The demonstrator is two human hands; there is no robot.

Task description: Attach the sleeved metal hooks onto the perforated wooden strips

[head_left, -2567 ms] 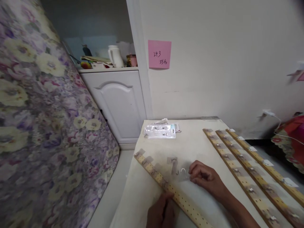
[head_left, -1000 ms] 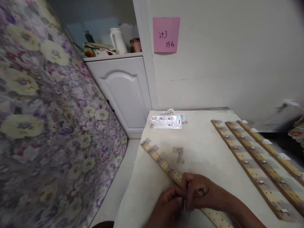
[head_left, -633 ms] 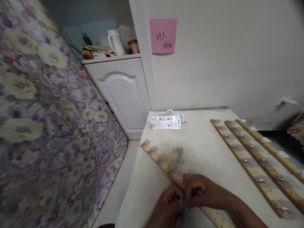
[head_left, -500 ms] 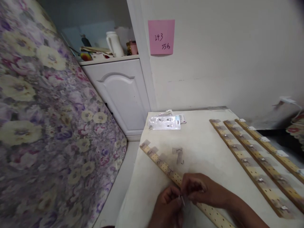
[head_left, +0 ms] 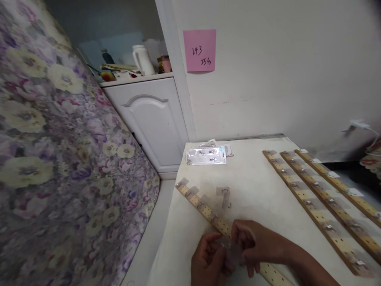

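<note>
Over a perforated wooden strip (head_left: 222, 226), my left hand (head_left: 208, 258) pinches a clear adhesive hook (head_left: 233, 251), a see-through plastic square with a small metal part. My right hand (head_left: 253, 242) has its fingers curled at the square's right edge, closed on it. Several clear hooks sit along the upper half of this strip, and its lower part shows bare holes. Just above the strip, two loose clear hooks (head_left: 224, 197) lie on the white tabletop (head_left: 250, 178). Parts of the fingertips are blurred and hidden by each other.
At the right lie three more wooden strips (head_left: 316, 210) with clear hooks along them. Clear blister packs (head_left: 206, 155) rest at the table's far left corner. A pink note (head_left: 200, 50) hangs on the wall, beside a white cabinet (head_left: 153, 119) and a floral curtain (head_left: 65, 159).
The clear square has turned to face me more between my hands. My right hand's fingers have shifted down around its right edge. The strips and loose hooks stay put.
</note>
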